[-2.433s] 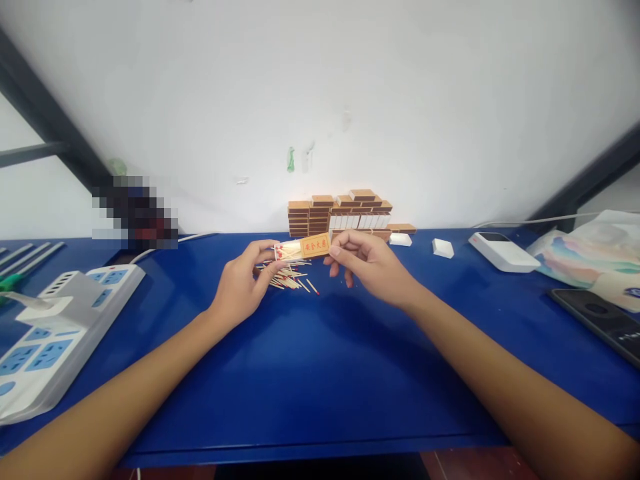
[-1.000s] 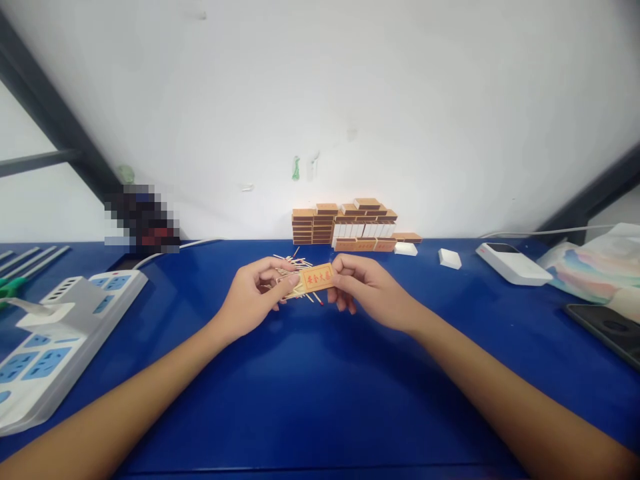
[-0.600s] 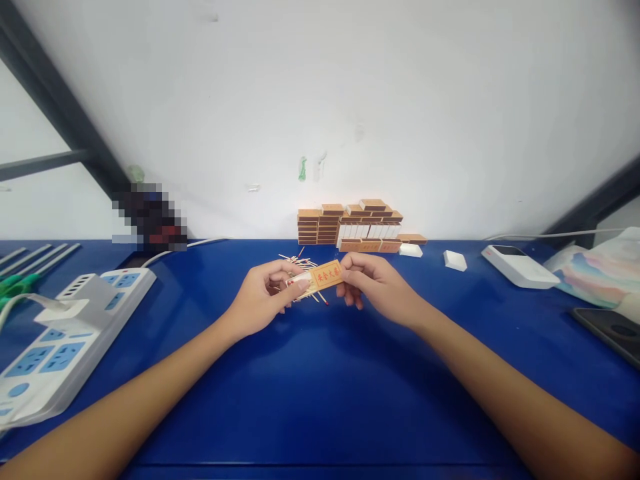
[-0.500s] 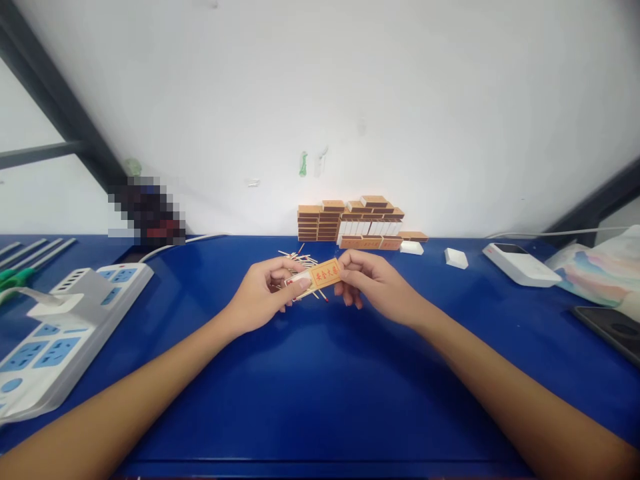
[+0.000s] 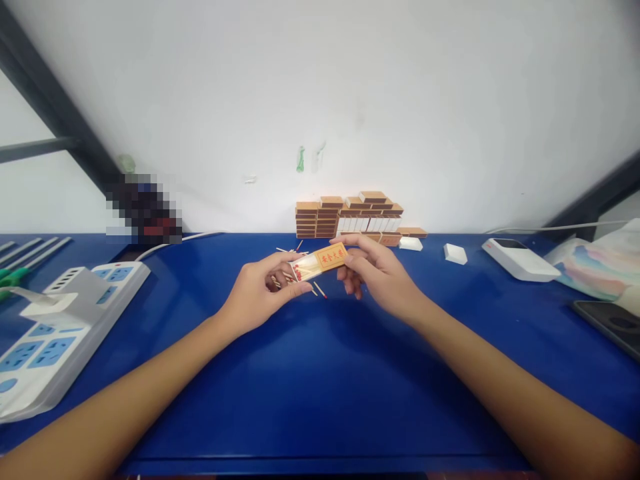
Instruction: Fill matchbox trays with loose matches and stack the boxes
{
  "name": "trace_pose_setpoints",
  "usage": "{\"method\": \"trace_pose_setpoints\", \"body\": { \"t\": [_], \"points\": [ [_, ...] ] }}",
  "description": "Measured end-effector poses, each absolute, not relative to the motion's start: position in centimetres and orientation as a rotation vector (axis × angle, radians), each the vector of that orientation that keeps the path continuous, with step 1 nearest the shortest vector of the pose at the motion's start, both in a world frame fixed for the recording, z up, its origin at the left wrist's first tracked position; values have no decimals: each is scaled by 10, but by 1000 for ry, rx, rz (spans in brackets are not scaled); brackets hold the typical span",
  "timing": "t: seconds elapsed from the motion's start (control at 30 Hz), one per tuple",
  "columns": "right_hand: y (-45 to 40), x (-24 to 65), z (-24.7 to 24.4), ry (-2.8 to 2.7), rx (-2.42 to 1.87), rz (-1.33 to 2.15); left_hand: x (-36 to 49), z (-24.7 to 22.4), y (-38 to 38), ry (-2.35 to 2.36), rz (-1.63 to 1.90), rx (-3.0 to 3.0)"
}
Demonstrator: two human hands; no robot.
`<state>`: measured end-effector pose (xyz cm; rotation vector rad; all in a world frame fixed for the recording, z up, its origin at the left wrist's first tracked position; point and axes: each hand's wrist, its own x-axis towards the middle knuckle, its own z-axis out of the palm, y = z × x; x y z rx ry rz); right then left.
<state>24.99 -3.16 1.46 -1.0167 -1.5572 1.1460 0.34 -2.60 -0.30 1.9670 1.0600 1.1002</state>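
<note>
Between my two hands is a matchbox (image 5: 332,256), its yellow sleeve on the right and its white tray slid out to the left. Red-headed matches (image 5: 299,272) lie inside the exposed tray. My left hand (image 5: 263,287) grips the tray end, thumb along the near side. My right hand (image 5: 377,270) pinches the sleeve's right end between thumb and fingers. Some loose matches (image 5: 321,290) lie on the blue table (image 5: 320,387) behind and below the box, partly hidden by the box and my left hand.
Stacked matchboxes (image 5: 317,220) stand against the wall. Two white pieces (image 5: 411,245), (image 5: 455,253) lie right of them. Farther right are a white device (image 5: 520,260), a plastic bag (image 5: 597,257) and a dark phone (image 5: 607,327). A power strip (image 5: 55,350) sits at left, near green-handled scissors (image 5: 14,277).
The matchbox has been raised slightly and tilted, and more of the tray with its matches shows now. My left hand's thumb has shifted to the tray's near edge. The view moved slightly.
</note>
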Motion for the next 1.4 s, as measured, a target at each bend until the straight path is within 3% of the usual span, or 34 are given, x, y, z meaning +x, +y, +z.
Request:
{"method": "trace_pose_setpoints", "body": {
  "t": [0.3,0.5,0.87,1.1,1.4],
  "points": [
    [-64,221,4,-1815,-897,1401,-1,-7,-28,937,991,2095],
    [-57,230,8,-1850,-882,1314,1,-7,-31,1002,1012,2060],
    [-28,247,19,-2155,-975,558,-2,-9,-20,1149,1131,2168],
    [83,239,61,-2143,-1126,-313,-10,-14,-9,1441,1236,2321],
    [102,220,49,-2206,-1271,-644,-7,-20,-10,1392,1152,2775]
  ]
}}
